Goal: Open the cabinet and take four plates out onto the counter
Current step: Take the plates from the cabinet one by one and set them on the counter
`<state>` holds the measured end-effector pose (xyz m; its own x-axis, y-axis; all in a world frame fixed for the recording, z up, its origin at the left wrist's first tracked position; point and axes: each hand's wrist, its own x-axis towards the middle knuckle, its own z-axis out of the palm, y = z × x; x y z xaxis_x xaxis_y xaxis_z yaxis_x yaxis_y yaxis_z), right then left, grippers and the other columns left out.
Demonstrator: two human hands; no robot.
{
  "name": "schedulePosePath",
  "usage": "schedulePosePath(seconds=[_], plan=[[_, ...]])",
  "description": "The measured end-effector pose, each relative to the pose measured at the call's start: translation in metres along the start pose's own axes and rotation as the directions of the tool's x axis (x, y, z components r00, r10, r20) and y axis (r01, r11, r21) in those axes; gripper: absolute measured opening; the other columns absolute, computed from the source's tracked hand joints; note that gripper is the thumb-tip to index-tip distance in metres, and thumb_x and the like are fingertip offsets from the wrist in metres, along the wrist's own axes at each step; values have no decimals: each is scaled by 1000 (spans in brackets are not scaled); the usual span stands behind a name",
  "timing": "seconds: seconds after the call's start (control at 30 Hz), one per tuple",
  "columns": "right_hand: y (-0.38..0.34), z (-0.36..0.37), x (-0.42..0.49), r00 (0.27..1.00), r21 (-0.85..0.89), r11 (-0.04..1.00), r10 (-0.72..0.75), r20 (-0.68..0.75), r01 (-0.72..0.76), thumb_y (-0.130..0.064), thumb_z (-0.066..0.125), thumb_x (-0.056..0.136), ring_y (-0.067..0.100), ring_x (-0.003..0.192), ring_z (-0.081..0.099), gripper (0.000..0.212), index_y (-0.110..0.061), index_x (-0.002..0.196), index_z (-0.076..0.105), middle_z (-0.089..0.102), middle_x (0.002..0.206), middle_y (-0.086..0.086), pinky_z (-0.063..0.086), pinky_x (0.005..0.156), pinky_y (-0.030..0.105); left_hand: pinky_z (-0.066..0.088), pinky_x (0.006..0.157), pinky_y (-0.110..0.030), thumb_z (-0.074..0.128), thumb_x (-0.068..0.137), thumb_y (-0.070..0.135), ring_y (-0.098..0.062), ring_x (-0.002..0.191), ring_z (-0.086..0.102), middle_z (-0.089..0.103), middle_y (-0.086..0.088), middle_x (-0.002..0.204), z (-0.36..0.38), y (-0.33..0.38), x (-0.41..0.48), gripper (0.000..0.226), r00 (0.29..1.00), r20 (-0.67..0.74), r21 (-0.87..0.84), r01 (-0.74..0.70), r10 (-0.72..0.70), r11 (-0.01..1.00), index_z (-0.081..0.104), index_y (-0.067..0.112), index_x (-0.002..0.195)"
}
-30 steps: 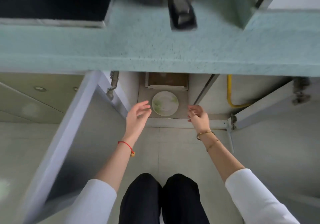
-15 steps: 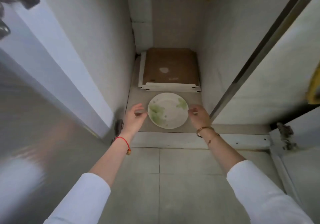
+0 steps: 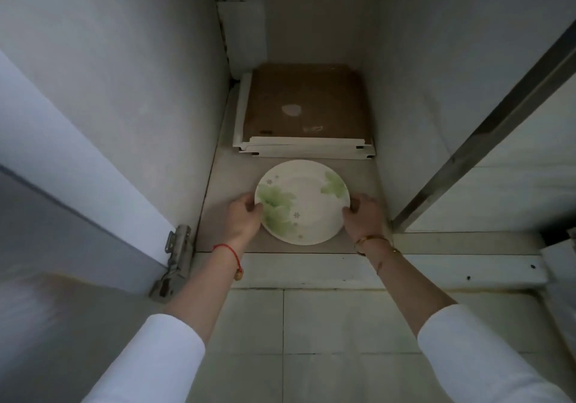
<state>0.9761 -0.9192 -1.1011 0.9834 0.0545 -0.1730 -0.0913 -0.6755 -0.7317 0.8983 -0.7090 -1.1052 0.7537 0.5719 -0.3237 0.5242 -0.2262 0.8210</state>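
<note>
Head view. Both arms are reaching down into the open cabinet [image 3: 149, 97], white sleeves cut off by the bottom edge. A white plate with green leaf print [image 3: 301, 201] is lying flat on the cabinet floor [image 3: 229, 184], near its front edge. Whether more plates are stacked beneath it cannot be told from above; only one face is showing.

The left hand [image 3: 241, 217] is curling onto the plate's left rim, thumb lying on top of the rim, the other fingers hidden under or behind the edge. A red string bracelet [image 3: 229, 251] is sitting on that wrist.

The right hand [image 3: 363, 215] is gripping the right rim in the same way, fingertips hidden below; gold bangles [image 3: 374, 242] are circling the wrist.

Whether the plate is resting or slightly raised is not resolvable.

Behind the plate, a flat brown-topped stack of white panels [image 3: 304, 115] is filling the rear of the floor; its nature is unclear.

The open door [image 3: 62, 215] at left is blurring towards the frame edge, with a metal hinge [image 3: 174, 256] at its foot. Tiled floor [image 3: 311, 340] is showing between the arms.
</note>
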Motion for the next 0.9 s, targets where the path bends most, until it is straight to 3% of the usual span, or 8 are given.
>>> schedulePosePath(seconds=[0.1, 0.3, 0.43, 0.5, 0.63, 0.77, 0.9], plan=[[2, 3, 0, 999, 0, 1000, -16, -30, 16, 1, 52, 86, 38, 112, 57, 32, 2, 116, 63, 68, 107, 23, 49, 92, 44, 44, 81, -24, 52, 90, -4, -22, 95, 63, 72, -15, 112, 6, 0, -3, 34, 999, -22, -15, -36, 35, 999, 69, 5, 119], [1, 5, -4, 999, -73, 997, -30, -40, 27, -2, 55, 86, 35, 104, 57, 31, -1, 117, 62, 56, 116, 24, 46, 87, 31, 43, 77, -20, 61, 85, -3, -20, 89, 66, 65, -3, 91, 2, 4, -11, 34, 984, -107, 122, -131, 144, 984, 74, 9, 113], [-2, 5, -9, 999, -43, 998, -44, -31, 43, -1, 54, 86, 34, 109, 53, 31, 2, 115, 63, 53, 108, 20, 46, 94, 33, 52, 89, -28, 61, 85, -1, -31, 99, 69, 69, -19, 109, -1, 3, -12, 35, 987, -88, 176, -121, 138, 977, 73, 12, 116], [-4, 5, -11, 998, -8, 999, -44, -37, 43, -2, 55, 85, 35, 105, 56, 33, -1, 117, 63, 51, 114, 21, 47, 95, 33, 53, 91, -31, 62, 86, 1, -33, 98, 69, 66, -20, 112, 0, 1, -14, 36, 985, -101, 191, -115, 136, 975, 73, 14, 117], [-10, 3, -15, 996, 86, 996, -29, -87, 36, -2, 58, 85, 35, 99, 61, 33, -3, 118, 63, 52, 120, 21, 50, 94, 37, 55, 90, -36, 62, 84, 1, -33, 100, 68, 71, -18, 107, -2, 1, -20, 35, 986, -128, 124, -88, 104, 988, 74, 14, 114], [-18, -2, -21, 992, 257, 966, 11, -129, 23, 4, 60, 84, 33, 97, 62, 26, 2, 110, 54, 64, 107, 21, 51, 79, 35, 49, 79, -23, 62, 83, -1, -22, 91, 70, 76, -9, 102, -7, 5, -29, 38, 982, -162, 51, -92, 99, 994, 75, 15, 114], [-28, -12, -31, 992, 312, 950, 45, -120, -5, 4, 59, 85, 28, 93, 59, 27, 3, 111, 51, 63, 108, 22, 43, 75, 28, 55, 96, -34, 62, 84, 0, -20, 94, 70, 77, -8, 105, -19, 18, -41, 39, 979, -187, -59, -92, 80, 994, 73, 16, 118]])
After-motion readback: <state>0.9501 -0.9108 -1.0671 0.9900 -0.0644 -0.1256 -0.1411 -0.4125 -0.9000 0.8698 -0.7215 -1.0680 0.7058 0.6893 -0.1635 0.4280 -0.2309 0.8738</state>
